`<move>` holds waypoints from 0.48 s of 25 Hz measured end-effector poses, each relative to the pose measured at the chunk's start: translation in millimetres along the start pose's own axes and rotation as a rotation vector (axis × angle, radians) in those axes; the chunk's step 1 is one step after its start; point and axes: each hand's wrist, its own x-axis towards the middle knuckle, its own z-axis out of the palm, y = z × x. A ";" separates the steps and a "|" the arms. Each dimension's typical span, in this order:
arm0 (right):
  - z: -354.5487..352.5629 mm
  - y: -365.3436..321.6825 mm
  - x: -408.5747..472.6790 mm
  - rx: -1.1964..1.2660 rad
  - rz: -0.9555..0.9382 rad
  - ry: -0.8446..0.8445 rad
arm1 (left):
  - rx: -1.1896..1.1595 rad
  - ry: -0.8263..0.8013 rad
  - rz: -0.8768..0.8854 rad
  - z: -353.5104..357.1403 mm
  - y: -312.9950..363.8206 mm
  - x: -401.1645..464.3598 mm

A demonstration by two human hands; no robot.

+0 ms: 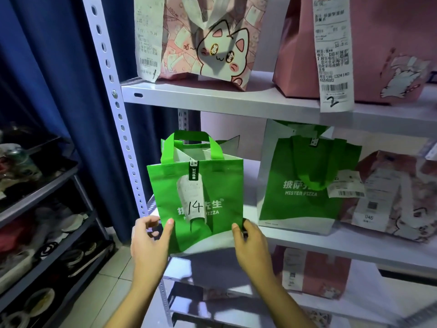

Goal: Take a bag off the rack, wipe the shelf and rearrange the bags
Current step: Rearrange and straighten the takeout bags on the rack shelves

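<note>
A green Mister Pizza tote bag (212, 185) with a receipt marked 14 stands upright at the front left of the middle shelf (331, 247) of the white rack, its base overhanging the shelf's front edge. My left hand (149, 242) grips its lower left corner, thumb on the front face. At the lower right corner, my right hand (248, 242) pinches the bag with the thumb in front. A second green and white bag (305, 178) stands to its right, and a pink patterned bag (390, 197) leans beside that.
The top shelf (236, 98) carries a pink cat bag (212, 43) and a pink bag (383, 43) with a receipt marked 2. Another pink bag (314, 273) sits on the lower shelf. A dark rack (47, 185) with clutter stands at left before a blue curtain (47, 67).
</note>
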 end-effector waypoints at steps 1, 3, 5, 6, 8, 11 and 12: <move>4.1 -0.6 7.5 -0.009 0.006 0.005 | 0.009 0.065 -0.023 1.1 1.7 2.3; 11.4 -2.7 21.2 -0.051 0.021 0.016 | 0.007 0.114 -0.059 5.9 8.5 6.6; 15.2 -8.0 33.0 -0.104 0.030 0.042 | 0.003 0.082 -0.045 14.1 12.8 13.6; 16.3 -12.7 39.3 -0.119 0.040 0.043 | -0.002 0.056 -0.028 18.4 12.9 19.5; 16.8 -20.0 53.5 -0.116 0.093 0.025 | 0.006 -0.004 0.007 28.7 9.5 35.0; 15.3 -23.8 66.0 -0.016 0.118 -0.020 | 0.033 -0.092 0.044 42.3 7.9 58.4; 13.5 -23.1 67.5 0.017 0.125 -0.039 | 0.047 -0.129 0.059 47.0 10.8 62.7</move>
